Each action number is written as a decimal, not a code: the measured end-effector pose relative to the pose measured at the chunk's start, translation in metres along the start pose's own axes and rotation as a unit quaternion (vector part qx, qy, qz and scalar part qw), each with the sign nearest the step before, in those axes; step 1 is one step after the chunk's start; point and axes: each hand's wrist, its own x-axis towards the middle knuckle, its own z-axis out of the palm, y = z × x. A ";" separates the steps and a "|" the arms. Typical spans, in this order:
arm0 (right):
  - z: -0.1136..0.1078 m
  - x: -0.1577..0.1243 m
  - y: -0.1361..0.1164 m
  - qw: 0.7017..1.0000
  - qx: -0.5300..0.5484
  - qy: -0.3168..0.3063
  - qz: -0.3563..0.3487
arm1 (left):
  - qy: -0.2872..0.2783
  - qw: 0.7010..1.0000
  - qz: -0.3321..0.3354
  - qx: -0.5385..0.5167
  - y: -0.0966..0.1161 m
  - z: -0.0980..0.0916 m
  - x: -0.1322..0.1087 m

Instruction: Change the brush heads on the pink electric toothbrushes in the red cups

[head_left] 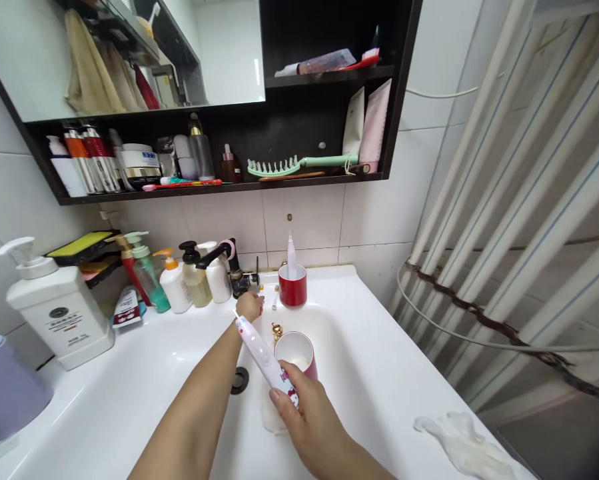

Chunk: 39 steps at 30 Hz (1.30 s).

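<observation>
My right hand (312, 417) is wrapped round a pale pink electric toothbrush handle (262, 357) with a cartoon print. Its bare metal shaft points up and left, with no brush head on it. My left hand (250, 306) reaches to the sink's back ledge beside the black faucet (236, 273). Its fingers look curled; whatever they hold is hidden. Just right of it lies a small white piece (274, 298) like a brush head. A red cup (293, 291) on the ledge holds a slim white-and-pink pointed item (291, 257). Another cup (296, 351), pink-red outside, stands behind my right hand in the basin.
Several pump bottles (176, 283) line the back left of the sink (379, 373). A large white dispenser (59, 313) and a purple container (9, 390) stand at left. A dark shelf (329, 180) hangs above with toiletries. Crumpled white material (462, 440) lies at right, near vertical pipes (509, 173).
</observation>
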 end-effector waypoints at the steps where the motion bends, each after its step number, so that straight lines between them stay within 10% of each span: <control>1: 0.000 0.000 0.000 1.000 0.001 0.004 -0.002 | 0.007 1.000 0.011 0.022 0.001 0.000 0.001; 10: -0.003 0.001 -0.003 0.999 0.022 0.036 -0.021 | -0.013 0.984 0.143 0.108 0.021 0.030 -0.018; 20: -0.005 0.000 -0.005 0.997 0.022 0.049 -0.058 | -0.041 0.974 0.146 0.168 0.029 0.047 -0.007; 32: -0.007 0.000 -0.005 0.997 0.024 0.047 -0.059 | -0.025 0.991 0.030 0.129 0.029 0.033 -0.024; 39: -0.008 -0.001 -0.003 0.998 0.051 0.017 0.016 | -0.019 0.994 -0.059 -0.085 0.021 -0.025 -0.065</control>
